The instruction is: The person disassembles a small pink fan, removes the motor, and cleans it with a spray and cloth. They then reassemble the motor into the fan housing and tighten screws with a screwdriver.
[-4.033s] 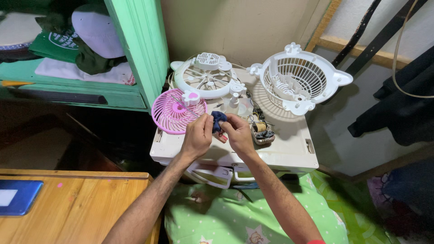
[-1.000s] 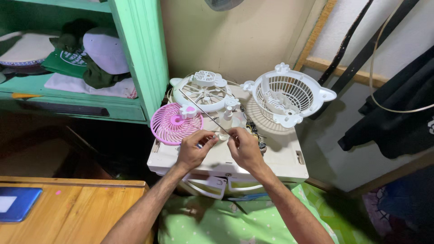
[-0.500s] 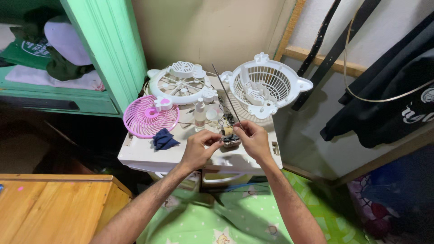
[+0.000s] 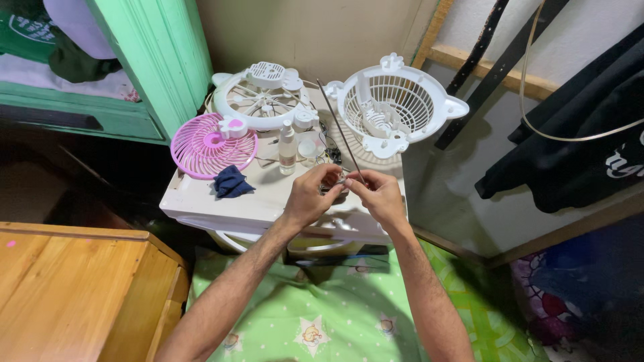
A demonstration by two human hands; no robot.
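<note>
- Nearest, a green star-print cloth [image 4: 322, 315] lies under both forearms, with a wooden tabletop [image 4: 74, 288] to its left.
- The left hand [image 4: 310, 196] is curled, its fingertips pinched on a small part that is too small to identify, above the white box lid [image 4: 255, 201].
- The right hand [image 4: 380, 194] is likewise nearly closed, pinching the lower end of a thin metal rod [image 4: 339, 131] that slants up and away to the left; the two hands' fingertips meet.
- Just left of the hands lies a dark blue rag [image 4: 232, 181].
- Beyond stand a small clear bottle [image 4: 288, 147] and a pink fan grille [image 4: 209, 146].
- Farthest, a white fan guard [image 4: 263, 100] and a white basket-shaped fan housing [image 4: 394, 104] rest by the wall.
</note>
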